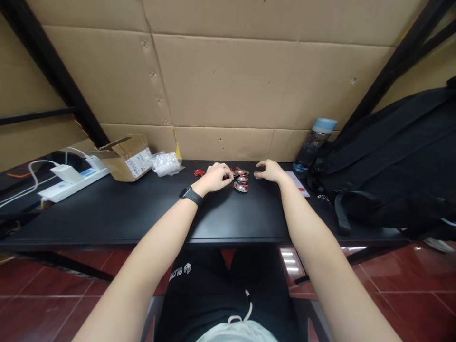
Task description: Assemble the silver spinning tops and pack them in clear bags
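Several small, shiny, domed metal discs with red cord (241,179) lie clustered in the middle of the black table; they look like finger cymbals. My left hand (216,177), with a black watch on its wrist, reaches to the left side of this cluster. Its fingers are curled at the discs' edge, and whatever they grip is hidden. Right of the cluster, my right hand (271,171) has its thumb and fingers closed around the edge of a single metal disc (258,175) at the tabletop. A bunch of red cord (199,173) lies left of my left hand.
On the left stand a white power strip (73,184) with plugs, an open cardboard box (127,157) and crumpled clear plastic wrap (166,163). A water bottle (313,145), a flat white-and-red card (298,183) and a large black backpack (388,156) occupy the right. Cardboard panels back the table.
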Demonstrator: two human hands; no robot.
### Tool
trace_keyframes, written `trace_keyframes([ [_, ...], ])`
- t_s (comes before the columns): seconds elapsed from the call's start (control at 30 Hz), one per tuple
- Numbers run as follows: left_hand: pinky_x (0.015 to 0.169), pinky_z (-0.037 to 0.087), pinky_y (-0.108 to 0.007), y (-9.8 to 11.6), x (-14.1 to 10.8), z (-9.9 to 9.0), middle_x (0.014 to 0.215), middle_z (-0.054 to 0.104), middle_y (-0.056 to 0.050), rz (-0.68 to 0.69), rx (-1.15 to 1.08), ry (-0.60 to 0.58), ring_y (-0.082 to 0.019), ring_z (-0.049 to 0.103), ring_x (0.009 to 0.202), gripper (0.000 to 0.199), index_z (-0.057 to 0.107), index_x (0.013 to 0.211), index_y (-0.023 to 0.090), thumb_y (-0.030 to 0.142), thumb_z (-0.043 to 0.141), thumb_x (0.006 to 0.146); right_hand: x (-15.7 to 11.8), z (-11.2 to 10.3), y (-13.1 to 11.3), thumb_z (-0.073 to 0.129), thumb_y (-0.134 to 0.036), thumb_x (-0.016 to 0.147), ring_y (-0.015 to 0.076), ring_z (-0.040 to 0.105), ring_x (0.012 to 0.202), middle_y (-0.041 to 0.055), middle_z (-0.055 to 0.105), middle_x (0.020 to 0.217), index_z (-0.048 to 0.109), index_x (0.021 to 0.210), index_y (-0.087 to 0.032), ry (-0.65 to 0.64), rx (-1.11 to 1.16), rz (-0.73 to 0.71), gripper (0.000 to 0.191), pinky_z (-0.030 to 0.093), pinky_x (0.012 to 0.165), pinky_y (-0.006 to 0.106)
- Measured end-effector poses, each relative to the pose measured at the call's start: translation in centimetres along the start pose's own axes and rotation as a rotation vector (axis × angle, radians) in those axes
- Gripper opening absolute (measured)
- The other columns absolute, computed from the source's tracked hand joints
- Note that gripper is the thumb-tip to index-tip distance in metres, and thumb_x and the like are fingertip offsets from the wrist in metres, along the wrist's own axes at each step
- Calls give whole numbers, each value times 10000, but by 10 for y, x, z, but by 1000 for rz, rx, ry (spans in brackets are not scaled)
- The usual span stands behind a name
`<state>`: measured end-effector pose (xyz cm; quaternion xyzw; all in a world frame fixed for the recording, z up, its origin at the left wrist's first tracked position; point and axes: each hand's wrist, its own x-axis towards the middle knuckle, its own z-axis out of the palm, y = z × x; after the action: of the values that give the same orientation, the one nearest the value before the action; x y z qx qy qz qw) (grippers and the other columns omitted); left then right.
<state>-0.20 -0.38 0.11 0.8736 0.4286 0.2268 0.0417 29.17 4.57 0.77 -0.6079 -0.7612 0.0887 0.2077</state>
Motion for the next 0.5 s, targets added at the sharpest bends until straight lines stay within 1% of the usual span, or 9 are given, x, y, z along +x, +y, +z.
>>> trace_keyframes([
  [0.03, 1043, 430, -494, 2, 0, 1, 1261, 681, -67, 6, -1, -8, -312, 559, 1204, 220, 781, 1000, 290, 369, 583, 943, -1, -1, -5, 833, -334, 737, 232, 710, 932, 114, 776, 1091, 792, 1066, -160, 3, 47, -38, 374, 522, 809, 315],
  [0.07, 1041, 433, -492, 3, 0, 1, 1260, 684, -66, 6, 0, -13, -313, 561, 1205, 224, 781, 1005, 292, 370, 579, 947, -3, -3, -10, 826, -374, 747, 212, 700, 869, 97, 779, 1031, 796, 1033, -164, -33, 107, -85, 356, 516, 767, 304],
  [0.1, 1042, 436, -489, 2, -1, 1, 1255, 688, -64, 3, 0, -15, -312, 562, 1205, 226, 781, 1009, 293, 371, 577, 949, -5, -4, -15, 823, -421, 748, 191, 683, 804, 73, 778, 958, 801, 994, -172, -116, 172, -142, 351, 507, 727, 293],
  [0.17, 1049, 437, -479, -1, -1, 0, 1239, 695, -62, -8, 2, -8, -306, 566, 1199, 226, 779, 1012, 290, 375, 580, 949, -8, -6, -25, 851, -488, 703, 166, 650, 737, 30, 761, 853, 813, 930, -194, -303, 251, -266, 374, 488, 690, 273],
  [0.2, 1054, 436, -475, -4, -1, 0, 1233, 697, -62, -16, 3, 0, -301, 569, 1194, 226, 779, 1011, 287, 377, 581, 950, -10, -6, -30, 872, -491, 669, 161, 639, 728, 15, 752, 824, 820, 901, -206, -362, 253, -317, 372, 479, 683, 267],
  [0.23, 1057, 435, -472, -6, -1, 0, 1230, 698, -62, -26, 3, 9, -297, 572, 1188, 225, 779, 1009, 283, 378, 583, 950, -11, -6, -34, 890, -476, 642, 158, 630, 725, 5, 742, 802, 825, 866, -217, -386, 233, -353, 349, 470, 679, 263],
  [0.37, 1051, 439, -463, -13, -1, 0, 1212, 704, -65, -64, 1, 34, -286, 579, 1159, 216, 781, 992, 273, 375, 597, 941, -11, -4, -43, 883, -353, 641, 157, 620, 715, -5, 719, 764, 827, 738, -241, -328, 162, -410, 159, 446, 661, 261],
  [0.43, 1045, 442, -458, -14, 0, 1, 1196, 709, -67, -74, 4, 29, -283, 584, 1146, 213, 783, 986, 274, 374, 601, 937, -10, -3, -43, 869, -308, 647, 161, 628, 720, -3, 727, 771, 832, 729, -249, -303, 153, -409, 108, 447, 659, 263],
  [0.5, 1039, 444, -456, -14, 0, 1, 1193, 711, -68, -76, 6, 19, -283, 586, 1142, 211, 784, 982, 276, 371, 601, 936, -10, -2, -42, 855, -307, 665, 166, 639, 728, -1, 740, 789, 840, 750, -255, -302, 156, -399, 100, 455, 661, 265],
])
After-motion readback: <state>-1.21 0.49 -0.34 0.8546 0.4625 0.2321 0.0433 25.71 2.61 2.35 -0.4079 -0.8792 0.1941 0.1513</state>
